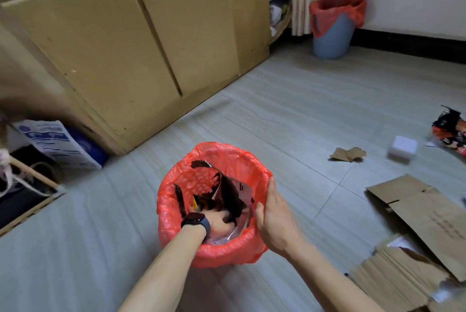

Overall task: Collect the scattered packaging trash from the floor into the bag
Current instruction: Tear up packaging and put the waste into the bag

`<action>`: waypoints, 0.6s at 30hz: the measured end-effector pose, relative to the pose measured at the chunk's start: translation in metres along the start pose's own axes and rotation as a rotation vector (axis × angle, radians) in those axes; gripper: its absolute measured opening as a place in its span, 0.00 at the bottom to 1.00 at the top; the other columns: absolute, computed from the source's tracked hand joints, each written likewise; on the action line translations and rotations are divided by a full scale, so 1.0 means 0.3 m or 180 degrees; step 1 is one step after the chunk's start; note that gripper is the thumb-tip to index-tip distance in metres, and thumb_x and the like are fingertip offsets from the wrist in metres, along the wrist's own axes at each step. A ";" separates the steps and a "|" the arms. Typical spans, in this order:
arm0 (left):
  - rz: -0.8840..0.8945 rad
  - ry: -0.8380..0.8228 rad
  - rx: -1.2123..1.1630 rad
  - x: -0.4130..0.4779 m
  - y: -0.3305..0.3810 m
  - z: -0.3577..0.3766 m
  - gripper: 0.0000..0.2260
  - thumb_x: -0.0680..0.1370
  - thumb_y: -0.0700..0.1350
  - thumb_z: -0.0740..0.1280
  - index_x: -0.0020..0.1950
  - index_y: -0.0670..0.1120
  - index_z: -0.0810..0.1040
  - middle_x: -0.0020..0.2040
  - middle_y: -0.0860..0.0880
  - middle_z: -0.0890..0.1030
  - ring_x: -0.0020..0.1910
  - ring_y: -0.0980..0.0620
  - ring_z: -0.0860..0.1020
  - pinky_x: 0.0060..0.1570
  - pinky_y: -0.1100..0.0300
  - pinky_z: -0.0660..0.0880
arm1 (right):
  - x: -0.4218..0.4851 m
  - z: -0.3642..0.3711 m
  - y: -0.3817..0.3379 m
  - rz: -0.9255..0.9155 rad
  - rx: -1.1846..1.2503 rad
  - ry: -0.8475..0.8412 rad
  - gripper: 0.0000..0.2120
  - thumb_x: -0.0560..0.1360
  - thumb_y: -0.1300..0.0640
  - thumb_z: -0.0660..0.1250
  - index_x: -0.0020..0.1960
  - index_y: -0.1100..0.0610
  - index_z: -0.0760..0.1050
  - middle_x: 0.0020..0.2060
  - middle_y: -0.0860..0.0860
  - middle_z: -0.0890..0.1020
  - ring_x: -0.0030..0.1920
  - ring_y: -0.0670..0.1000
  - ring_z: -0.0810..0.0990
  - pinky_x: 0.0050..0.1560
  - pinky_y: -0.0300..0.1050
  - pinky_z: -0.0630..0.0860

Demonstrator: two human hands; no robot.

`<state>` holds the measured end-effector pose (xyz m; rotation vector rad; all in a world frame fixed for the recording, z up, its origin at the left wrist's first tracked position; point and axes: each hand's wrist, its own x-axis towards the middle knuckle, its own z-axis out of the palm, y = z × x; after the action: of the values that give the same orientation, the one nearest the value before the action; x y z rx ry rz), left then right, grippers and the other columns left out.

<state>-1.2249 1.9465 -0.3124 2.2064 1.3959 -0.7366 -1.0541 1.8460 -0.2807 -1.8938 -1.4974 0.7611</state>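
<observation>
A red plastic bag lining a bin stands on the floor in front of me. My left hand, with a dark watch on the wrist, is down inside it, its fingers curled into a black and silver wrapper. My right hand holds the bag's right rim, fingers straight along the outside and thumb at the inner edge. On the floor to the right lie a torn brown paper scrap, a small white box and a black and red wrapper.
Flattened cardboard and a stack of cardboard sheets lie at the right. A second blue bin with a red liner stands by the far wall. A tan cabinet runs along the left, with a white and blue bag at its foot.
</observation>
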 end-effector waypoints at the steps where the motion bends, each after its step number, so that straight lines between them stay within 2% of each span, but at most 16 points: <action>1: 0.0032 0.0019 0.0046 -0.006 -0.007 -0.014 0.27 0.74 0.65 0.56 0.71 0.57 0.69 0.73 0.46 0.69 0.71 0.40 0.67 0.71 0.49 0.61 | 0.000 0.002 0.000 0.0012 0.0035 0.0004 0.34 0.82 0.54 0.54 0.80 0.59 0.38 0.80 0.57 0.51 0.79 0.54 0.55 0.77 0.46 0.55; 3: 0.0101 0.0211 0.0157 -0.047 -0.019 -0.051 0.36 0.68 0.73 0.55 0.71 0.57 0.69 0.71 0.48 0.71 0.71 0.43 0.68 0.69 0.48 0.64 | -0.001 0.003 -0.001 0.0023 0.0083 0.0002 0.34 0.82 0.55 0.54 0.80 0.59 0.39 0.80 0.57 0.51 0.79 0.54 0.55 0.77 0.45 0.55; 5: 0.0147 0.0682 0.0162 -0.111 -0.026 -0.094 0.39 0.65 0.78 0.55 0.68 0.56 0.71 0.65 0.51 0.75 0.66 0.48 0.72 0.63 0.49 0.70 | 0.001 0.004 -0.005 0.0054 0.0084 0.0015 0.34 0.81 0.56 0.55 0.80 0.61 0.40 0.79 0.59 0.53 0.78 0.56 0.58 0.75 0.46 0.56; 6: 0.0145 0.1017 0.0163 -0.143 -0.021 -0.112 0.38 0.65 0.79 0.56 0.64 0.54 0.72 0.60 0.52 0.76 0.62 0.48 0.74 0.59 0.50 0.71 | 0.005 0.004 -0.006 0.0089 0.0091 0.0035 0.34 0.81 0.56 0.55 0.80 0.61 0.40 0.79 0.61 0.56 0.76 0.58 0.60 0.74 0.46 0.59; 8: 0.0254 0.2076 0.0336 -0.218 0.006 -0.154 0.35 0.66 0.79 0.57 0.55 0.51 0.72 0.52 0.52 0.75 0.53 0.48 0.73 0.52 0.51 0.71 | 0.010 0.009 -0.008 0.0184 0.0166 0.0080 0.35 0.80 0.57 0.56 0.80 0.61 0.41 0.76 0.62 0.62 0.73 0.60 0.66 0.71 0.48 0.64; 9: 0.0370 0.2602 0.0448 -0.247 0.013 -0.174 0.34 0.67 0.77 0.58 0.54 0.49 0.72 0.52 0.52 0.74 0.52 0.48 0.73 0.51 0.52 0.71 | 0.008 0.015 -0.020 0.0213 0.0193 0.0082 0.35 0.79 0.58 0.56 0.80 0.61 0.42 0.76 0.63 0.63 0.72 0.61 0.67 0.69 0.49 0.65; 11: 0.0609 0.3244 0.0517 -0.245 0.025 -0.213 0.34 0.69 0.74 0.61 0.61 0.49 0.73 0.62 0.49 0.73 0.62 0.46 0.72 0.61 0.48 0.69 | 0.006 0.020 -0.030 0.0243 0.0201 0.0100 0.35 0.79 0.58 0.56 0.80 0.61 0.42 0.75 0.63 0.64 0.71 0.62 0.69 0.69 0.51 0.67; 13: 0.0605 0.3264 0.0479 -0.210 0.039 -0.273 0.38 0.69 0.75 0.59 0.73 0.54 0.66 0.76 0.46 0.61 0.76 0.44 0.58 0.73 0.41 0.56 | 0.002 0.022 -0.038 0.0257 0.0182 0.0114 0.35 0.79 0.57 0.56 0.80 0.61 0.42 0.75 0.63 0.64 0.71 0.62 0.69 0.69 0.51 0.67; 14: 0.0533 0.3153 0.0453 -0.189 0.051 -0.305 0.40 0.69 0.76 0.57 0.76 0.57 0.60 0.80 0.47 0.52 0.79 0.45 0.49 0.75 0.39 0.48 | -0.002 0.021 -0.040 0.0273 0.0167 0.0102 0.35 0.79 0.57 0.56 0.80 0.61 0.42 0.75 0.63 0.64 0.71 0.62 0.68 0.69 0.51 0.67; 16: 0.0351 0.2693 0.0447 -0.139 0.067 -0.339 0.44 0.68 0.78 0.54 0.79 0.61 0.49 0.81 0.48 0.39 0.78 0.48 0.36 0.74 0.36 0.38 | -0.009 0.018 -0.042 0.0277 0.0154 0.0086 0.35 0.80 0.57 0.56 0.80 0.60 0.42 0.77 0.62 0.61 0.73 0.61 0.66 0.71 0.50 0.65; 18: 0.0184 0.2064 0.0382 -0.091 0.069 -0.312 0.46 0.66 0.81 0.52 0.79 0.62 0.45 0.79 0.50 0.34 0.77 0.47 0.31 0.71 0.32 0.35 | -0.015 0.014 -0.046 0.0241 0.0172 0.0097 0.35 0.79 0.55 0.55 0.80 0.59 0.41 0.77 0.60 0.62 0.72 0.60 0.67 0.70 0.51 0.67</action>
<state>-1.1961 1.9760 -0.2217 2.7076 1.5848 -0.0676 -1.0669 1.8447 -0.2727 -1.9224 -1.3796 0.7954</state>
